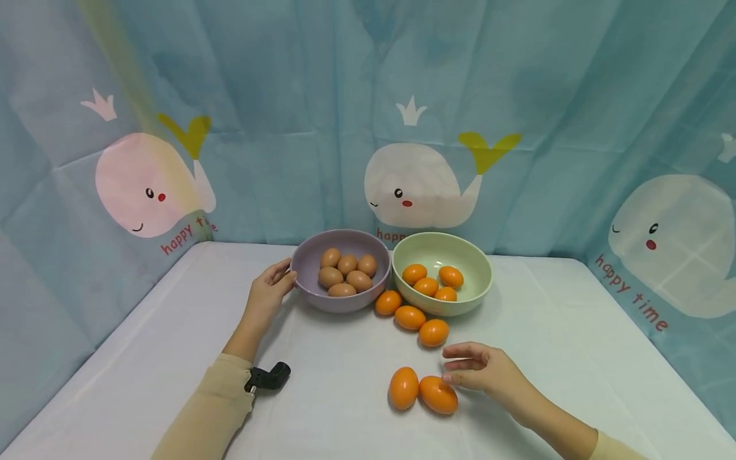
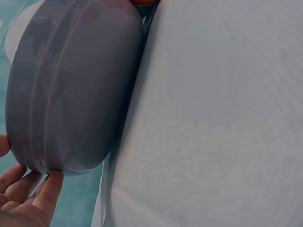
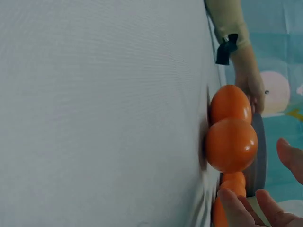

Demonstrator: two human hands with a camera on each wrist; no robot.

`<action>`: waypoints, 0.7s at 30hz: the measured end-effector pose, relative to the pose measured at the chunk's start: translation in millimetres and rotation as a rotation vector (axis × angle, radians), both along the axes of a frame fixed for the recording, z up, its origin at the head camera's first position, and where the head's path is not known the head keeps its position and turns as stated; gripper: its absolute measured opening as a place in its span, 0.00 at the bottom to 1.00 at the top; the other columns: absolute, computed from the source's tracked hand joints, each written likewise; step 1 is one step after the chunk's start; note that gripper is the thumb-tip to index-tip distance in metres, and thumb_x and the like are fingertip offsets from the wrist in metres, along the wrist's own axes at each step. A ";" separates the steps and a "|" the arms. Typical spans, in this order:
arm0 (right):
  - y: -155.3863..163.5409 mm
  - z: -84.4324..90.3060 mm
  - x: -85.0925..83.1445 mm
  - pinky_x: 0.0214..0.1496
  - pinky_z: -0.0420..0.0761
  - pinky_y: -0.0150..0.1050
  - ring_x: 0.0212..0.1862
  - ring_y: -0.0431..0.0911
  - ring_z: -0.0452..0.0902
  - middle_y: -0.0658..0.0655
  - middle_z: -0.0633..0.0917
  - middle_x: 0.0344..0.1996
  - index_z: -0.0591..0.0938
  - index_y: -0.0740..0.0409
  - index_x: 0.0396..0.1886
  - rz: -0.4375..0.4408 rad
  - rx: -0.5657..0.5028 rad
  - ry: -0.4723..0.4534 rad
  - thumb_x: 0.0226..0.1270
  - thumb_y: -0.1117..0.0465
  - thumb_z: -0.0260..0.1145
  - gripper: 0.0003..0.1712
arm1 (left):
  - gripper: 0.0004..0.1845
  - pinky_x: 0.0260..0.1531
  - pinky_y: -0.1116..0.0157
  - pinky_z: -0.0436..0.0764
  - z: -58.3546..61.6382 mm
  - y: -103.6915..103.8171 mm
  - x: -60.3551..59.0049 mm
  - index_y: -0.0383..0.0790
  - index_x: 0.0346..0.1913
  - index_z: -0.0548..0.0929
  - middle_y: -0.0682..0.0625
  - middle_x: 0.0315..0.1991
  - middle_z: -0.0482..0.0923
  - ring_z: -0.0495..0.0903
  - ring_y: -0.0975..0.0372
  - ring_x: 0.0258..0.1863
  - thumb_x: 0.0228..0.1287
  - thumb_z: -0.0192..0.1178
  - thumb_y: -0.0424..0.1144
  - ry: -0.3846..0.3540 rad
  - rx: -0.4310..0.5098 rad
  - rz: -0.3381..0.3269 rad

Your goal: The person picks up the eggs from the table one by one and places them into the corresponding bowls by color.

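Note:
My left hand (image 1: 270, 287) holds the left side of a purple bowl (image 1: 339, 303) at its rim. The left wrist view has its fingertips against the outer wall of the bowl. Several brown eggs (image 1: 347, 264) lie inside. My right hand (image 1: 485, 370) hovers with parted, slightly bent fingers and nothing between them. Its thumb is close beside an orange egg (image 1: 439, 395), and another orange egg (image 1: 404, 388) sits just left of that one. In the right wrist view, both orange eggs (image 3: 232, 145) stand beyond the fingertips (image 3: 232, 203).
A light green bowl (image 1: 483, 281) adjoins the purple one and contains several orange eggs (image 1: 451, 276). Three more orange eggs (image 1: 410, 317) form a slanting row in front of the bowls. A white cloth (image 1: 322, 409) covers the table, with a blue whale-print curtain (image 1: 299, 160) behind.

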State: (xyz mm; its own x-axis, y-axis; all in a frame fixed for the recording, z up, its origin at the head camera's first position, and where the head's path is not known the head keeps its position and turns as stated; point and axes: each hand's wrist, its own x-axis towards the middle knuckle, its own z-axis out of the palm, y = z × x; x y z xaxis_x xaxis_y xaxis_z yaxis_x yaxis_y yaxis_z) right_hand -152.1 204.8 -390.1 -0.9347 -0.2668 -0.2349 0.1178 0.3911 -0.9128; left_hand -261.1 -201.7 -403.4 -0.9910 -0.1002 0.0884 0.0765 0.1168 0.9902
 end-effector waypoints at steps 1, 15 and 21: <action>0.3 -1.0 0.5 0.52 0.85 0.37 0.53 0.45 0.84 0.60 0.87 0.51 0.79 0.64 0.60 0.006 -0.002 -0.009 0.58 0.55 0.76 0.32 | 0.30 0.55 0.81 0.75 0.1 0.1 -0.3 0.36 0.76 0.61 0.43 0.77 0.58 0.65 0.54 0.74 0.76 0.53 0.39 0.001 0.001 -0.001; -3.3 -10.4 10.5 0.51 0.84 0.43 0.54 0.49 0.83 0.60 0.85 0.56 0.80 0.62 0.59 0.042 0.074 -0.029 0.56 0.54 0.78 0.32 | 0.30 0.55 0.81 0.75 -1.7 -0.2 -1.2 0.37 0.76 0.60 0.43 0.77 0.59 0.66 0.54 0.73 0.76 0.53 0.39 -0.009 0.002 0.000; -4.4 -10.1 11.3 0.50 0.83 0.42 0.54 0.47 0.82 0.58 0.85 0.56 0.81 0.61 0.58 0.064 0.095 -0.021 0.54 0.53 0.79 0.32 | 0.29 0.54 0.82 0.75 -1.3 -1.1 -2.0 0.37 0.76 0.61 0.43 0.77 0.59 0.66 0.54 0.73 0.76 0.52 0.39 0.000 0.005 0.003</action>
State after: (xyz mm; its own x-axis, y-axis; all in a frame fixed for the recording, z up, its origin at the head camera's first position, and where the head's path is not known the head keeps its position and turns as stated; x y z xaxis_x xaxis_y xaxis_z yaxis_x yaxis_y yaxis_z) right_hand -140.7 200.4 -400.2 -0.9109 -0.3015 -0.2817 0.1089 0.4830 -0.8688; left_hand -263.1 -202.8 -404.7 -0.9907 -0.1037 0.0878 0.0761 0.1120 0.9908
